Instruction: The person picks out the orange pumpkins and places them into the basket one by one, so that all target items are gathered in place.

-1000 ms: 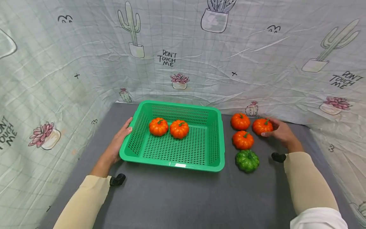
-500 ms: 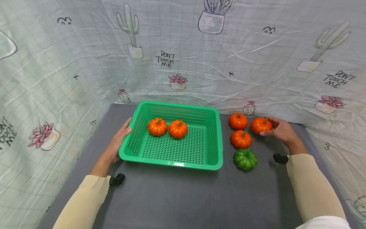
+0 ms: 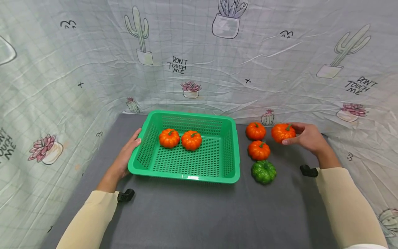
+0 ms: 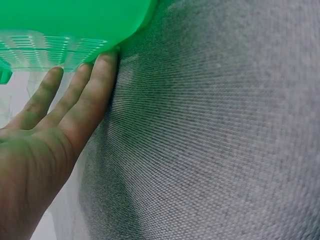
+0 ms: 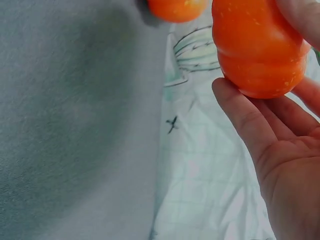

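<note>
In the head view my right hand (image 3: 309, 137) grips a small orange pumpkin (image 3: 282, 133) between thumb and fingers. The right wrist view shows this pumpkin (image 5: 260, 47) above the table, with fingers (image 5: 250, 117) beneath it. My left hand (image 3: 124, 157) rests against the outer left side of a green plastic basket (image 3: 199, 178). Its fingers (image 4: 87, 102) lie nearly straight along the basket wall in the left wrist view. Inside the basket sit two orange pumpkins, one on the left (image 3: 169, 138) and one beside it (image 3: 191, 140).
Right of the basket, two more orange pumpkins, a rear one (image 3: 255, 131) and a nearer one (image 3: 259, 150), stand on the grey table (image 3: 199, 218) with a green pumpkin (image 3: 263, 172) in front. A patterned cloth (image 3: 211, 62) hangs behind and at both sides.
My right hand has raised its orange pumpkin slightly off the table. The left hand stays at the basket's side. The whole head view has shifted a little.
</note>
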A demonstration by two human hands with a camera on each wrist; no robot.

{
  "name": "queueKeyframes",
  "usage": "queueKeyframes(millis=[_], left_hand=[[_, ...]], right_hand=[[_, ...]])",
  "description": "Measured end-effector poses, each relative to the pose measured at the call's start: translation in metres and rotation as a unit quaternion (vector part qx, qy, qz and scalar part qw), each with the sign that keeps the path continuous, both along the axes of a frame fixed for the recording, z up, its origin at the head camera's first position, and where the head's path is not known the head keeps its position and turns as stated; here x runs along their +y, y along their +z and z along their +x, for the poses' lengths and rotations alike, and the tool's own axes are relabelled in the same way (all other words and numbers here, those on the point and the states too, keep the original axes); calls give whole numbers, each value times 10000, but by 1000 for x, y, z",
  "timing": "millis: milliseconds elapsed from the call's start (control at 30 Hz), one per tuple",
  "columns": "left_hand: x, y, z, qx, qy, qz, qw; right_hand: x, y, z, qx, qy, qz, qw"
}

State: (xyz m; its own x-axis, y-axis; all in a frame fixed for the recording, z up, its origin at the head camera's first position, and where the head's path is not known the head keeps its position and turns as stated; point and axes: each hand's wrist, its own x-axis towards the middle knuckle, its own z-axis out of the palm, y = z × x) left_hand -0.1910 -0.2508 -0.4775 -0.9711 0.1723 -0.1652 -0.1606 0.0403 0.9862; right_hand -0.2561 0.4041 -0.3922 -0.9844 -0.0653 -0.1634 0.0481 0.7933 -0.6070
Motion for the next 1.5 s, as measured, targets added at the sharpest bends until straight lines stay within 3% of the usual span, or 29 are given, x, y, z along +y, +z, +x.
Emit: queueKeyframes(millis=[300,833,1500], left_hand=[[-2,0,0,69,-19,-85,9999],[-3,-2,2,33,-23,-113,9999],[-2,-2,0,65,-46,66,9999]], right_hand=[[-18,18,4,98,307,114,9994],[-53,34,11,435,666,111,9968],[-71,38,12,356,930,204,9948]])
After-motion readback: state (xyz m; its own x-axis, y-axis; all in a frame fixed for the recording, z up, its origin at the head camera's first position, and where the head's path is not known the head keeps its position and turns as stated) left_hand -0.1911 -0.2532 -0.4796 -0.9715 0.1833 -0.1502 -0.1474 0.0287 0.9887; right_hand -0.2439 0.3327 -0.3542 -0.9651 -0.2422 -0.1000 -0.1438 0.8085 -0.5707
